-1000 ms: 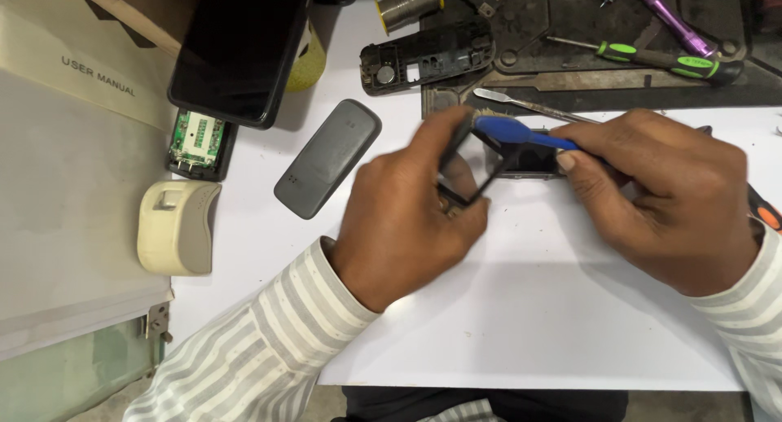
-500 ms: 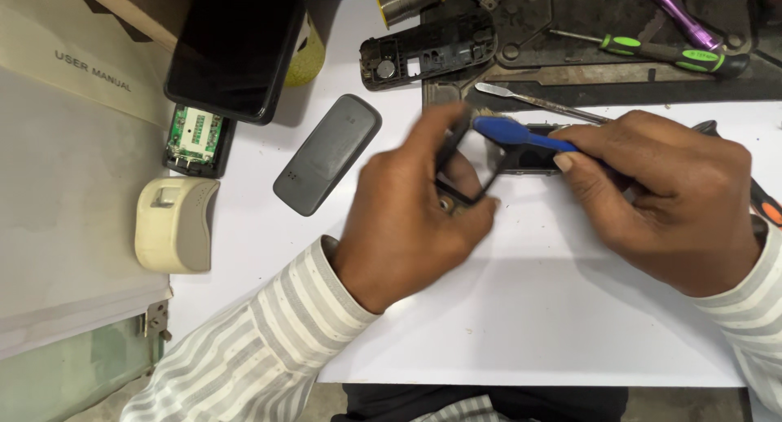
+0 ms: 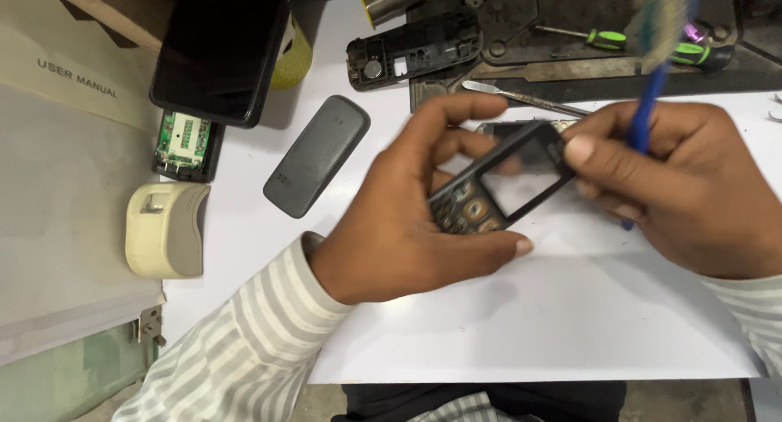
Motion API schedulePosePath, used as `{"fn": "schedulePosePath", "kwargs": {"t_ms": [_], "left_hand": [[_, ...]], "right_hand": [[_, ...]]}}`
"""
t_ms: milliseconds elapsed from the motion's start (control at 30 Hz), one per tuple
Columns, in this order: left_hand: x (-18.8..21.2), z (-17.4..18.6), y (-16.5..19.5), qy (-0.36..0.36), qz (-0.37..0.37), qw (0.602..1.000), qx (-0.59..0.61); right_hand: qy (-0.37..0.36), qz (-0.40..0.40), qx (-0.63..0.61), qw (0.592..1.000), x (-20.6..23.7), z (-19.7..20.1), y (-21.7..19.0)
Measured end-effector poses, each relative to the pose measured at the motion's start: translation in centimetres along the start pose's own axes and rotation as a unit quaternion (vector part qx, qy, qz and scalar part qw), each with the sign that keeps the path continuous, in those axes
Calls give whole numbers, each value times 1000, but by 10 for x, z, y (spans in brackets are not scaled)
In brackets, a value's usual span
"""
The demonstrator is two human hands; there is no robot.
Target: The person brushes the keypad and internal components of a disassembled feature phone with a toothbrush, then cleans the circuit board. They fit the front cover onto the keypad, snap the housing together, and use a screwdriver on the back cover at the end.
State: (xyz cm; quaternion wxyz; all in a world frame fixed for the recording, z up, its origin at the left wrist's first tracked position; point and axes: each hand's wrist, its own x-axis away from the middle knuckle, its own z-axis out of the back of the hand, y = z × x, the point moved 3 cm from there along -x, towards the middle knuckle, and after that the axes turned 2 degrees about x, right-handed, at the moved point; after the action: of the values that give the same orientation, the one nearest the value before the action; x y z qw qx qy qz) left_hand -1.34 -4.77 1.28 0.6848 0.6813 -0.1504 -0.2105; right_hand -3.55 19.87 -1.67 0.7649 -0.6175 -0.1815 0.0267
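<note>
Here, over white paper point(image 3: 538, 324) on a cluttered bench, the left hand point(image 3: 407, 226) is gripping a phone front point(image 3: 501, 186) — the right hand point(image 3: 692, 186) pinching a blue tool point(image 3: 648, 104).

- Your left hand point(image 3: 407, 218) holds up a black phone front cover point(image 3: 498, 186), a keypad-style faceplate lifted clear of the white sheet point(image 3: 521, 324) and tilted, its keypad end low near your thumb and its screen end raised to the upper right.
- The cover's screen window is an open frame; you see your fingers and the sheet through it. The keypad section below shows dark, gold-toned keys.
- Your right hand point(image 3: 692, 186) pinches the cover's upper corner while gripping a blue-handled brush point(image 3: 652, 88), which stands nearly upright, its blurred head at the top.
</note>
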Motion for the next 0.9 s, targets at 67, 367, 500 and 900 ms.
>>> {"fn": "schedulePosePath", "kwargs": {"t_ms": [67, 367, 500, 900], "left_hand": [[1, 1, 5, -14, -33, 994, 107], [1, -14, -9, 25, -115, 993, -22], [3, -10, -17, 2, -36, 985, 166], [6, 6, -14, 11, -64, 972, 226]], "right_hand": [[-26, -28, -131, 991, -2, 6, 7], [-87, -70, -143, 983, 7, -14, 18], [-41, 45, -54, 997, 14, -12, 0], [-41, 114, 202, 972, 16, -15, 3]]}}
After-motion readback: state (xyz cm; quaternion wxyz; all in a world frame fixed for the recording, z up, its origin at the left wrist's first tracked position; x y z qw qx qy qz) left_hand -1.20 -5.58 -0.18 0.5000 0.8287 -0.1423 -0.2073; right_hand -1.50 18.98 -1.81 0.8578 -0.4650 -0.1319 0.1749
